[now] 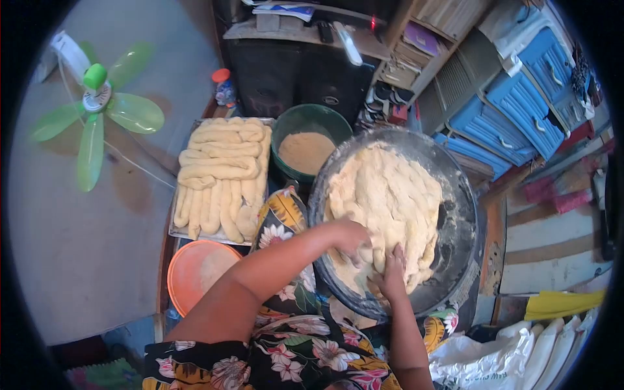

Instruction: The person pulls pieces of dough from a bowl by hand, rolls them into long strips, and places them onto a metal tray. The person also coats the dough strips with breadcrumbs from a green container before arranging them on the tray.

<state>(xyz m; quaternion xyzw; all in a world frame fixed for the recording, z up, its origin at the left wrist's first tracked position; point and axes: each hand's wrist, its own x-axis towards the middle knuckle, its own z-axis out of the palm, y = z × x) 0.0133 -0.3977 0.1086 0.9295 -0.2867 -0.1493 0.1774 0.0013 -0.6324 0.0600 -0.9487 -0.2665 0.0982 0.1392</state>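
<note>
A large mass of pale dough (390, 188) fills much of a wide dark basin (463, 260) in front of my lap. My left hand (351, 242) is closed at the dough's near left edge, its fingers curled down into it. Just right of it, my right hand (392, 273) grips the near edge of the dough, fingers lying along the top and thumb out to the left. Some fingertips are hidden in the dough.
Left of the basin, a tray (174, 211) carries long dough rolls. A green tub (279, 140) holds brownish powder, and an orange basin (179, 276) sits nearer. A green-bladed fan (97, 97) stands far left. Blue drawers (507, 123) and white sacks (487, 357) are at right.
</note>
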